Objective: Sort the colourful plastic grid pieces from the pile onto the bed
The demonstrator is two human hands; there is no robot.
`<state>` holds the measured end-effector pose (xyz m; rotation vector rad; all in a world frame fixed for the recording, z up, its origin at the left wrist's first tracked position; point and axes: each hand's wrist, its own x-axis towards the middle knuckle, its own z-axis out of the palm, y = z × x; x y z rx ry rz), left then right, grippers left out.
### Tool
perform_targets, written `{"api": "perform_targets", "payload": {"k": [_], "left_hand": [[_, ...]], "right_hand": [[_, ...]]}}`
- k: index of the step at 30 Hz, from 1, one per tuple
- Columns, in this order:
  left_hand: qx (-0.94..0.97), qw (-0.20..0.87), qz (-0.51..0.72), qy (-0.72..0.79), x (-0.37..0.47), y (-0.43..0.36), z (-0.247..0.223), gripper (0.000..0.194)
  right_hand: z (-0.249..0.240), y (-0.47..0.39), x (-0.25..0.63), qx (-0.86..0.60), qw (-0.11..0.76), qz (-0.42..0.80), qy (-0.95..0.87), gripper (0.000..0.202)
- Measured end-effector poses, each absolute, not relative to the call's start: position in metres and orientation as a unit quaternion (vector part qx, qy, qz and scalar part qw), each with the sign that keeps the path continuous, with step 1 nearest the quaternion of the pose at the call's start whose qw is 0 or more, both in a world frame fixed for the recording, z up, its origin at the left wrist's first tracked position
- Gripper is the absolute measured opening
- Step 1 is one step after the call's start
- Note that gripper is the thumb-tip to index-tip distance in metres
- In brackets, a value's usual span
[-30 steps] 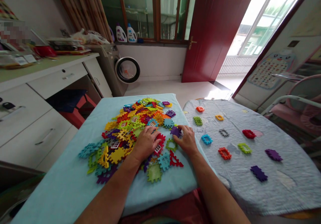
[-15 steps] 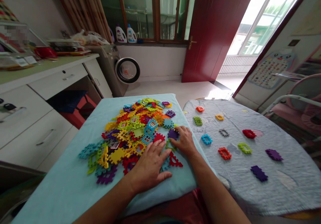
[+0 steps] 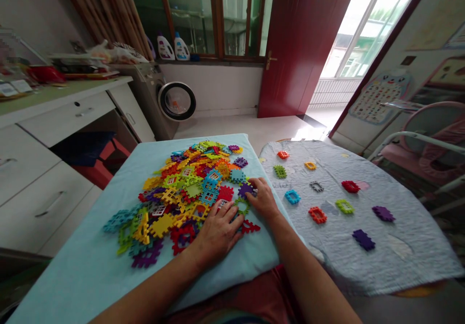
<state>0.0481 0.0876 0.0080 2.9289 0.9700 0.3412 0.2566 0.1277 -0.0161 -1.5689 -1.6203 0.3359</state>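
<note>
A heap of colourful notched plastic pieces covers the middle of the light blue cloth-covered table. My left hand lies palm down with its fingers spread over the heap's near right edge, beside a red triangular piece. At the heap's right edge, the fingers of my right hand are closed on a purple square piece. A green ring-shaped piece sits between my two hands, and a red square piece is just above my left fingers.
On the right, a lower table with a grey-blue cloth bears several separate pieces, among them a red one and a dark purple one. A washing machine with an open round door and a red door stand behind.
The whole view has shifted slightly, moving the scene left. My left thumb has drawn in towards the fingers, and more of the green ring-shaped piece shows between my hands.
</note>
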Motion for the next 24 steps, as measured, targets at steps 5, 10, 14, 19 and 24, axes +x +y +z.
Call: {"api": "perform_targets", "payload": {"k": [5, 10, 14, 19, 24], "left_hand": [[0.934, 0.053, 0.160, 0.313, 0.045, 0.087, 0.004, 0.039], [0.931, 0.075, 0.187, 0.304, 0.043, 0.088, 0.005, 0.038], [0.930, 0.069, 0.195, 0.302, 0.043, 0.088, 0.005, 0.038], [0.930, 0.068, 0.217, 0.289, 0.042, 0.089, 0.003, 0.034], [0.924, 0.062, 0.252, 0.281, 0.041, 0.090, 0.001, 0.027]], "right_hand": [[-0.015, 0.133, 0.261, -0.598, 0.530, 0.289, -0.528, 0.031], [-0.003, 0.126, 0.280, -0.627, 0.544, 0.301, -0.468, 0.022], [0.003, 0.106, 0.299, -0.693, 0.417, 0.151, -0.568, 0.015], [0.002, 0.085, 0.306, -0.679, 0.342, 0.112, -0.640, 0.038], [-0.008, 0.085, 0.299, -0.677, 0.307, 0.123, -0.657, 0.054]]}}
